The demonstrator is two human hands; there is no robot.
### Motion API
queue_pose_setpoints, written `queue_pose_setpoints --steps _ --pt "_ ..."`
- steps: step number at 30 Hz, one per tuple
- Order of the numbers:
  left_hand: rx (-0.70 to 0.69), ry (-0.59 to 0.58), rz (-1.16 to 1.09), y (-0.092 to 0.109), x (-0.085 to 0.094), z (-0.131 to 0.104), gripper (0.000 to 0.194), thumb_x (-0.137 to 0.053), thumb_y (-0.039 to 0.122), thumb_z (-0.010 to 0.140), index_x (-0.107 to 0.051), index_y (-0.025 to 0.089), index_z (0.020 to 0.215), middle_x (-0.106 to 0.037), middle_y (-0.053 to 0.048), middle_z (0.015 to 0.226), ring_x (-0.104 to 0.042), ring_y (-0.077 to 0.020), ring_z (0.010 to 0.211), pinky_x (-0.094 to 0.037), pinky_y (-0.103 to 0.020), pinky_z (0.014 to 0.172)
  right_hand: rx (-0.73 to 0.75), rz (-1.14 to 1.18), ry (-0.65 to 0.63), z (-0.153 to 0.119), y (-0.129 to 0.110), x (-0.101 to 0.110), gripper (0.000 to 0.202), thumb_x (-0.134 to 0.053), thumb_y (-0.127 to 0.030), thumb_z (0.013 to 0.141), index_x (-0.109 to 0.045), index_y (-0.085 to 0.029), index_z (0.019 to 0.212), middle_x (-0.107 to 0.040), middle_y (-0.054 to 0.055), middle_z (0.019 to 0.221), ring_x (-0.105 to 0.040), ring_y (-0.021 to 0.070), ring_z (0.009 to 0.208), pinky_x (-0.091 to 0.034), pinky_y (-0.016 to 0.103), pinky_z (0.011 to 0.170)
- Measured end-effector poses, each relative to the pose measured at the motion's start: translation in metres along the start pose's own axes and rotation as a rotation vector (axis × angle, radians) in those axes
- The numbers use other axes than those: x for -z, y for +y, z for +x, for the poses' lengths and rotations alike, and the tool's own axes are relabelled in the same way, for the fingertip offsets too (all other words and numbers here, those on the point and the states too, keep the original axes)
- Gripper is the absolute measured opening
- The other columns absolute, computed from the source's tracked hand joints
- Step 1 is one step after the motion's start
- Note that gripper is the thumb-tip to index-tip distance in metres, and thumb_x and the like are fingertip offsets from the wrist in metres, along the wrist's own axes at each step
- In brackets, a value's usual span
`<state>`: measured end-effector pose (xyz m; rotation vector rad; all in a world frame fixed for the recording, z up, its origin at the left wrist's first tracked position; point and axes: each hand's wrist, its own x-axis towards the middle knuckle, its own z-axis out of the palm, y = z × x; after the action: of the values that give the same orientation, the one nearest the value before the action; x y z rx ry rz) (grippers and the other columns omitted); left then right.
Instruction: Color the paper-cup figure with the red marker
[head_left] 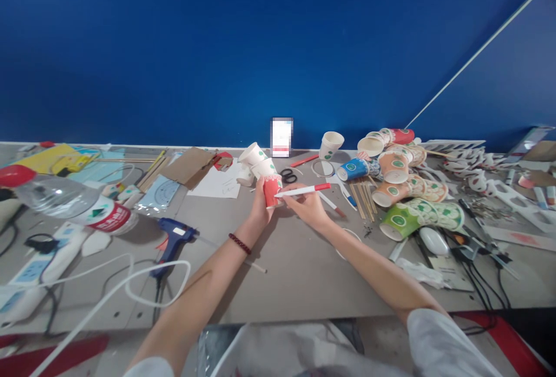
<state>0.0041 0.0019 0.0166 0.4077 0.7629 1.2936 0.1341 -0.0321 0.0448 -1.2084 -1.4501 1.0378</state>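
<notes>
Near the middle of the table my left hand (259, 208) is wrapped round a red paper cup (272, 187) with a white pattern, holding it tilted. In my right hand (309, 206) is a white marker (299, 191) with a red end, gripped like a pen, its tip at the side of the red cup. Whether the tip touches the cup I cannot tell. Just behind the red cup are white paper cups (253, 154) with green marks. Black-handled scissors (288, 175) lie close behind my hands.
At left are a plastic bottle (65, 197), a blue glue gun (176, 238), a power strip (47, 261) and loose white cable. Stacked paper cups (402, 220) and wooden sticks (364, 198) lie at right. A phone (281, 136) leans against the blue wall.
</notes>
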Motion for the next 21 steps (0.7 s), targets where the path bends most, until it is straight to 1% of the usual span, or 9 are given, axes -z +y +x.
queue_pose_setpoints --steps 1,3,6,11,13,15,18,20,21 --pt "0.007 -0.004 0.005 0.0006 -0.0007 -0.0012 0.044 -0.051 0.057 0.093 -0.068 0.016 0.094 -0.066 -0.003 0.074 -0.062 -0.0154 0.068 -0.05 -0.026 0.064 -0.009 0.006 -0.006 -0.0003 0.0008 0.0001 0.018 -0.069 -0.032 0.071 -0.073 -0.019 0.082 -0.076 0.006 0.088 -0.065 0.0161 0.062 -0.05 0.027 0.052" --pt "0.028 -0.016 0.024 0.0017 -0.002 -0.0031 0.047 -0.05 0.059 0.092 -0.068 0.015 0.09 -0.064 -0.003 0.067 -0.062 -0.0163 0.063 -0.05 -0.027 0.062 -0.01 0.009 -0.022 -0.001 0.0026 0.0003 0.011 -0.067 -0.026 0.069 -0.072 -0.019 0.074 -0.076 0.005 0.085 -0.069 0.0193 0.071 -0.053 0.028 0.058" --pt "0.038 -0.004 0.038 0.002 -0.0022 -0.0042 0.049 -0.048 0.06 0.092 -0.068 0.015 0.088 -0.065 -0.005 0.067 -0.063 -0.0177 0.063 -0.05 -0.028 0.061 -0.007 0.016 -0.029 -0.0013 0.0044 0.0003 0.006 -0.065 -0.023 0.067 -0.07 -0.019 0.068 -0.076 0.005 0.081 -0.072 0.0237 0.086 -0.056 0.029 0.066" --pt "0.014 -0.003 0.027 -0.0002 0.0009 -0.0013 0.044 -0.049 0.057 0.092 -0.068 0.017 0.095 -0.068 -0.004 0.077 -0.064 -0.0166 0.069 -0.051 -0.027 0.063 -0.018 0.05 0.009 0.0003 0.0032 -0.0002 0.019 -0.069 -0.032 0.072 -0.074 -0.019 0.083 -0.076 0.006 0.087 -0.069 0.0186 0.072 -0.054 0.027 0.059" --pt "0.009 0.006 0.009 -0.0006 0.0013 -0.0005 0.042 -0.051 0.057 0.092 -0.067 0.018 0.096 -0.068 -0.004 0.08 -0.064 -0.0164 0.071 -0.051 -0.026 0.064 -0.01 0.049 0.014 0.0008 0.0039 -0.0003 0.02 -0.07 -0.034 0.072 -0.074 -0.019 0.085 -0.076 0.006 0.088 -0.069 0.018 0.07 -0.055 0.028 0.059" --pt "0.018 0.016 -0.001 -0.0003 0.0005 -0.0007 0.042 -0.053 0.057 0.091 -0.067 0.018 0.095 -0.067 -0.003 0.077 -0.063 -0.0164 0.069 -0.05 -0.027 0.063 -0.002 0.052 0.008 0.0006 0.0058 -0.0002 0.019 -0.07 -0.033 0.072 -0.073 -0.019 0.084 -0.077 0.006 0.089 -0.069 0.0188 0.072 -0.056 0.029 0.062" --pt "0.033 0.013 0.013 0.0007 -0.0013 -0.002 0.046 -0.052 0.059 0.091 -0.067 0.017 0.09 -0.065 -0.004 0.07 -0.062 -0.0171 0.064 -0.05 -0.028 0.061 0.006 0.043 -0.003 -0.0006 0.0087 -0.0003 0.009 -0.067 -0.026 0.07 -0.072 -0.02 0.075 -0.077 0.005 0.088 -0.072 0.0229 0.085 -0.058 0.032 0.071" --pt "0.034 0.005 0.025 0.0014 -0.0022 -0.0026 0.048 -0.049 0.06 0.092 -0.068 0.015 0.089 -0.065 -0.005 0.069 -0.062 -0.0178 0.064 -0.05 -0.029 0.062 0.011 0.034 -0.009 -0.0014 0.0096 -0.0008 0.005 -0.066 -0.022 0.069 -0.071 -0.021 0.07 -0.077 0.005 0.086 -0.072 0.0256 0.096 -0.058 0.033 0.078" --pt "0.035 0.005 0.029 0.0016 -0.0023 -0.0027 0.049 -0.048 0.06 0.092 -0.068 0.015 0.089 -0.065 -0.005 0.069 -0.063 -0.0179 0.065 -0.05 -0.029 0.063 0.011 0.038 -0.009 -0.0015 0.0098 -0.001 0.005 -0.066 -0.022 0.069 -0.071 -0.021 0.07 -0.077 0.005 0.085 -0.072 0.0261 0.099 -0.057 0.033 0.079"
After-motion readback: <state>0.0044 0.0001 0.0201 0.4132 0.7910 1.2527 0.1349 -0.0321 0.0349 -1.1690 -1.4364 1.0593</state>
